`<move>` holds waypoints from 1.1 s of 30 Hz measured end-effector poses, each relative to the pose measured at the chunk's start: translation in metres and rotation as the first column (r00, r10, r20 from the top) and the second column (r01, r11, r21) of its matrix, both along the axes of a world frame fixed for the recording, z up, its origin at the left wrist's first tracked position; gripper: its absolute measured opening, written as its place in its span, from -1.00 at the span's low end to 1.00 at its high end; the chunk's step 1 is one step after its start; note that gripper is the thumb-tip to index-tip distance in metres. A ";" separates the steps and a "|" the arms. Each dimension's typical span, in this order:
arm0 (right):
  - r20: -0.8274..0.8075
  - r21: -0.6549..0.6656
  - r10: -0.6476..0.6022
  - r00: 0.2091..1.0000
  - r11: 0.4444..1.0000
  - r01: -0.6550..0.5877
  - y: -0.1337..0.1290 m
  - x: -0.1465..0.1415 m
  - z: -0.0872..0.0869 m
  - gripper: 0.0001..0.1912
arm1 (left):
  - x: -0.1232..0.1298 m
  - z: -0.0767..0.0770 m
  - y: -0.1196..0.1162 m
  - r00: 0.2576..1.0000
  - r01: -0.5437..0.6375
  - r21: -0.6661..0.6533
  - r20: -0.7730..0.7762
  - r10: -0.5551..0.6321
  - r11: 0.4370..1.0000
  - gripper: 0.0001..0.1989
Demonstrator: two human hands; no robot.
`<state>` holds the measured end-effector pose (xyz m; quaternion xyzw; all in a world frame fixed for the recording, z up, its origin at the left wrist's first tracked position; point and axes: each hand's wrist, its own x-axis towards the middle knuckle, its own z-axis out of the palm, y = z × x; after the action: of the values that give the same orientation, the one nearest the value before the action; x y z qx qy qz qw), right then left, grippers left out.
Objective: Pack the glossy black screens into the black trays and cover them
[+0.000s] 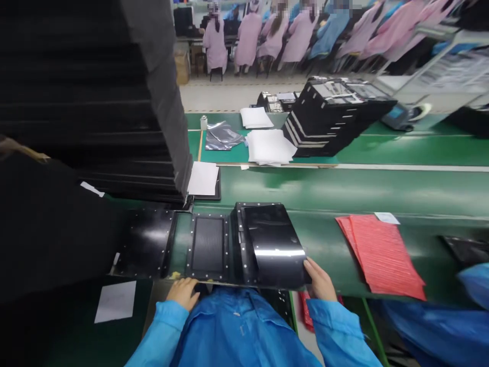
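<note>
Your right hand [320,280] grips the near right corner of a glossy black riveted three-section panel [273,237], with the thumb along its edge. Your left hand [183,293] sits at the panel's near edge, fingers bent. You can't tell whether it's clenched on the panel or only resting there. Both hands are on this panel now, and it lies flat across a green conveyor belt [382,191], right in front of you. Material looks like smooth, rigid plastic: shiny end sections, small pale rivets along the borders, and a dark ribbed rectangular grille [208,244] in the middle section. To the right, a fanned stack of ridged red sheets [382,257] lies on the belt. Farther up, a white paper sheet [203,178] sits on a flat black tray, beside loose white sheets [269,147], crumpled silver foil bags [219,136] and a tall leaning stack of black rectangular trays [328,120]. Light blue sleeves [340,331] cover your forearms. Co-workers in pink and blue gowns [248,41] sit well beyond.
</note>
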<state>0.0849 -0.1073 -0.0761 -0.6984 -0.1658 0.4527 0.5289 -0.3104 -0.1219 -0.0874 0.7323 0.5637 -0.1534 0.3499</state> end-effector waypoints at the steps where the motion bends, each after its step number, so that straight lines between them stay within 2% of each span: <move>1: 0.032 -0.010 0.012 0.999 1.000 -0.012 0.002 -0.007 -0.002 -0.47 | -0.007 0.000 -0.001 1.000 0.015 0.002 0.011 -0.015 1.000 -0.58; 3: 0.147 -0.044 0.032 0.989 0.999 -0.026 0.006 -0.014 -0.005 -0.51 | -0.018 0.003 -0.004 0.999 0.024 0.011 0.033 -0.024 1.000 -0.58; 5: 0.342 -0.070 0.059 0.938 0.997 -0.037 0.011 -0.016 -0.007 -0.57 | -0.025 0.006 -0.006 0.999 0.015 0.019 0.037 -0.016 1.000 -0.60; 8: 0.629 -0.090 0.145 0.764 0.989 -0.114 0.014 -0.017 -0.005 -0.66 | -0.026 0.009 -0.009 0.999 0.012 0.018 0.053 -0.013 1.000 -0.62; 10: 0.704 -0.121 0.210 0.678 0.977 -0.177 0.012 -0.018 -0.005 -0.66 | -0.017 0.011 -0.008 0.992 0.003 0.016 0.126 -0.005 1.000 -0.62; 11: 0.710 -0.130 0.238 0.663 0.969 -0.209 0.009 -0.018 -0.006 -0.64 | -0.010 0.011 -0.007 0.982 -0.011 0.023 0.190 0.006 1.000 -0.61; 14: 0.640 -0.101 0.290 0.712 0.950 -0.296 -0.005 -0.019 -0.017 -0.56 | 0.025 0.009 0.003 0.897 -0.085 0.046 0.439 0.056 0.995 -0.49; 17: 0.534 -0.042 0.229 0.814 0.969 -0.245 -0.023 -0.018 -0.039 -0.38 | 0.073 0.002 0.019 0.771 -0.168 -0.002 0.623 0.133 0.986 -0.28; 19: 0.464 -0.023 0.163 0.871 0.985 -0.172 -0.035 -0.014 -0.056 -0.29 | 0.105 -0.006 0.025 0.710 -0.208 -0.075 0.674 0.203 0.975 -0.14; 21: 0.379 -0.021 0.165 0.911 0.985 -0.169 -0.047 -0.009 -0.068 -0.26 | 0.130 -0.017 0.024 0.662 -0.261 -0.140 0.695 0.282 0.955 -0.07; 23: 0.299 -0.022 0.232 0.926 0.971 -0.236 -0.057 -0.003 -0.074 -0.26 | 0.143 -0.028 0.015 0.621 -0.332 -0.176 0.699 0.355 0.927 -0.11; 26: 0.228 -0.035 0.386 0.894 0.921 -0.389 -0.060 0.005 -0.072 -0.24 | 0.147 -0.036 0.008 0.603 -0.416 -0.178 0.681 0.416 0.892 -0.18; 28: 0.196 -0.009 0.474 0.858 0.876 -0.482 -0.041 0.011 -0.066 -0.17 | 0.151 -0.032 0.023 0.596 -0.461 -0.159 0.674 0.437 0.873 -0.14; 29: 0.181 0.014 0.506 0.843 0.856 -0.517 -0.024 0.014 -0.064 -0.12 | 0.155 -0.027 0.039 0.590 -0.498 -0.146 0.666 0.457 0.855 -0.13; 31: 0.174 0.063 0.533 0.828 0.833 -0.550 0.027 0.018 -0.058 -0.06 | 0.166 -0.016 0.084 0.566 -0.594 -0.120 0.641 0.519 0.795 -0.18; 33: 0.190 0.096 0.523 0.831 0.833 -0.546 0.087 0.020 -0.052 -0.07 | 0.178 -0.002 0.135 0.519 -0.690 -0.108 0.615 0.593 0.715 -0.35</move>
<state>0.1048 -0.0207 -0.1282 -0.6166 -0.4282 0.5133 0.4160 -0.1327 0.0134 -0.0892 0.5031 0.6589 0.2747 0.4872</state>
